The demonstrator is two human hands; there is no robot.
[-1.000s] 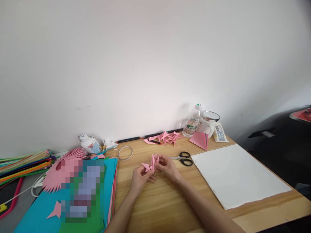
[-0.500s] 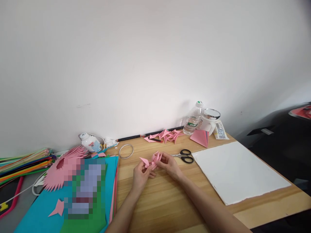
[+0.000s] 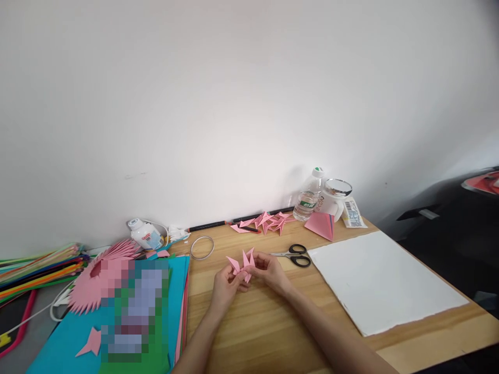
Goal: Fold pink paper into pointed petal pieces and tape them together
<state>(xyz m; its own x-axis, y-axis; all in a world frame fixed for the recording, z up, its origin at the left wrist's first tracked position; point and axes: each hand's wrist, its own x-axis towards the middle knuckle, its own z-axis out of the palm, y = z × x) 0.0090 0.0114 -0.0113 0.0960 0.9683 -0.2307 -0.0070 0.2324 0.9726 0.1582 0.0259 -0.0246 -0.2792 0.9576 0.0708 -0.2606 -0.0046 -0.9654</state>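
Both hands meet over the middle of the wooden table [image 3: 257,332]. My left hand [image 3: 225,287] and my right hand [image 3: 270,271] pinch a small folded pink paper piece [image 3: 243,263] with several pointed tips sticking up. The fingers of both hands are closed on it. A pile of similar pink folded pieces [image 3: 265,222] lies at the back by the wall. Black-handled scissors [image 3: 293,254] lie just right of my right hand.
A white sheet [image 3: 376,280] covers the table's right side. At the back stand a water bottle [image 3: 309,200], a white mug [image 3: 334,200] and a pink folded square [image 3: 322,225]. A wire ring [image 3: 201,246], a glue bottle [image 3: 144,234], a pink spiky paper flower [image 3: 97,278] and coloured paper stacks [image 3: 66,337] lie left.
The hands have turned the pink piece slightly, so its points now stand more upright. The view shifted a little; nothing else on the table moved.
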